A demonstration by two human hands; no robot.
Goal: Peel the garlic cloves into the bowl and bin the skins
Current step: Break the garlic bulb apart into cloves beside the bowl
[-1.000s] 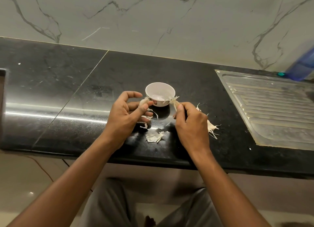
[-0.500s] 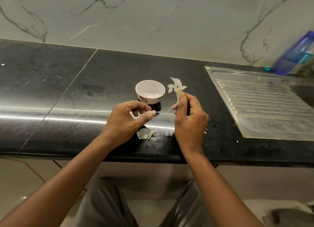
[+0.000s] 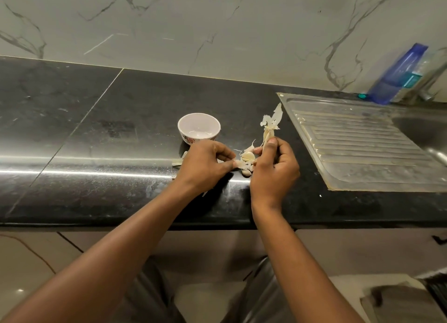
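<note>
Left hand – fingertips pinch garlic clove. Right hand grips garlic stalk, papery skins sticking up. Both near countertop front edge – bowl just behind left hand, mid-counter.

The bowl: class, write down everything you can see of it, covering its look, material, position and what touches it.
The bowl is small, round and white, glossy like ceramic or melamine, with a red flower print low on its outer wall. It stands upright, mouth up, on the black counter, left of the draining board. Its inside looks bare white; no clove shows in it. The left hand lies just in front and hides its lower edge; whether they touch cannot be told.
</note>
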